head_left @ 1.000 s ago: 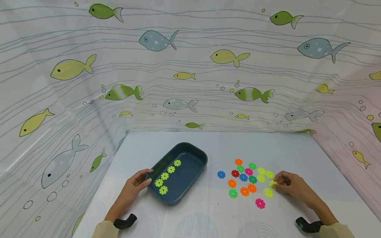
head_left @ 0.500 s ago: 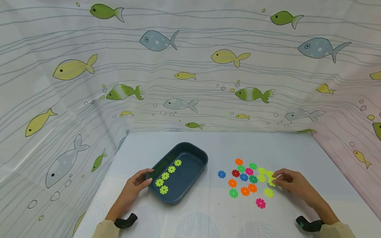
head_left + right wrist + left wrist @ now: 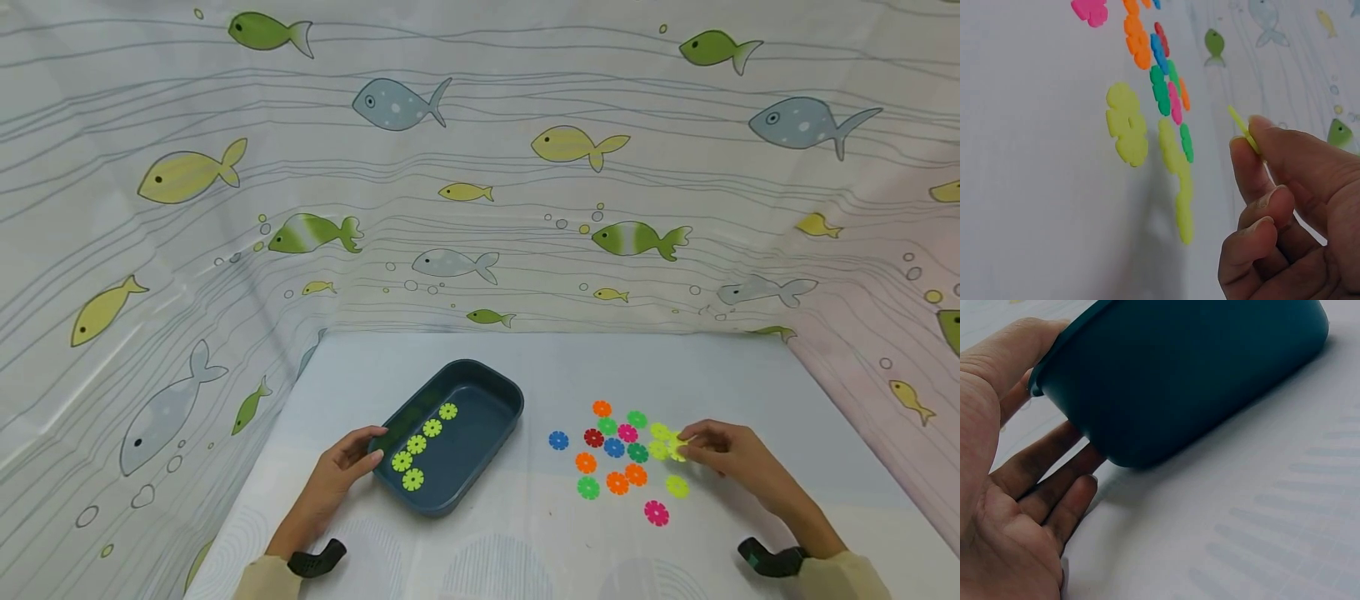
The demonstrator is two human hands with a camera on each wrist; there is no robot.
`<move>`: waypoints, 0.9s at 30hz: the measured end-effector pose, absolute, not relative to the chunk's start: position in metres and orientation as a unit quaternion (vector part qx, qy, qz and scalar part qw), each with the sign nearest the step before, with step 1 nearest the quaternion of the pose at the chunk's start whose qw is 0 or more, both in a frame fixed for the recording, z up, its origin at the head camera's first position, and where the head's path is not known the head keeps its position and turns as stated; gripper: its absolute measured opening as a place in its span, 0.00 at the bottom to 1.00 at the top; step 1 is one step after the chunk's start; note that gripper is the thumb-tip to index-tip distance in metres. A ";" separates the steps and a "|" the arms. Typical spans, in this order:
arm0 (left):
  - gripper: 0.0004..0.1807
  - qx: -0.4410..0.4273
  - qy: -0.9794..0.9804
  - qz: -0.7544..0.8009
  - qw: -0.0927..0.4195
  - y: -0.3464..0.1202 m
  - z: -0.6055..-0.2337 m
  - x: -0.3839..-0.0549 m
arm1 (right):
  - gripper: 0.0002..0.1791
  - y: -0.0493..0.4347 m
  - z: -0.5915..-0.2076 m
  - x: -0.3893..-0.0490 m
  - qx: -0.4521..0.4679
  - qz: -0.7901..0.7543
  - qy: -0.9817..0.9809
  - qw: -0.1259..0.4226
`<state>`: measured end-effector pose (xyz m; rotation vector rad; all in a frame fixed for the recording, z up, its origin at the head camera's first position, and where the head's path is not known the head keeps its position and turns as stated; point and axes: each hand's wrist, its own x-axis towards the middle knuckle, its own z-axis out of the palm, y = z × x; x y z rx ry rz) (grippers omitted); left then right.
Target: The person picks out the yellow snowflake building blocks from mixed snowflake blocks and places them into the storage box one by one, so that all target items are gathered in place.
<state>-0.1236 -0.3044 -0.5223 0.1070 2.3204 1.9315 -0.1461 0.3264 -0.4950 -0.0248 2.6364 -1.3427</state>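
A dark blue rectangular tray (image 3: 467, 454) stands at an angle on the table, with several yellow notched plastic discs (image 3: 416, 444) in a row along its left side. At its near left corner, my left hand (image 3: 341, 471) holds the tray, the thumb at the rim and the other fingers against the outer wall, as the left wrist view shows. Between thumb and index finger my right hand (image 3: 738, 458) pinches a yellow notched disc (image 3: 1245, 130), held edge-on in the right wrist view and raised above the table. Below it lie more yellow discs (image 3: 1127, 125).
Loose notched discs in orange (image 3: 617, 483), blue (image 3: 558, 440), pink (image 3: 656, 512), green (image 3: 588, 487) and dark red (image 3: 593, 437) lie spread right of the tray. A fish-patterned sheet (image 3: 525, 250) rises behind the white table (image 3: 517, 533) and on both sides.
My right hand has moved a little left and away from me, carrying the yellow disc over the other yellow ones. My left hand and the tray have stayed in place.
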 end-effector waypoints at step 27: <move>0.26 0.033 0.763 0.644 0.057 -0.303 -0.520 -0.122 | 0.24 0.300 -0.476 -0.161 -0.033 -0.499 0.862 0.088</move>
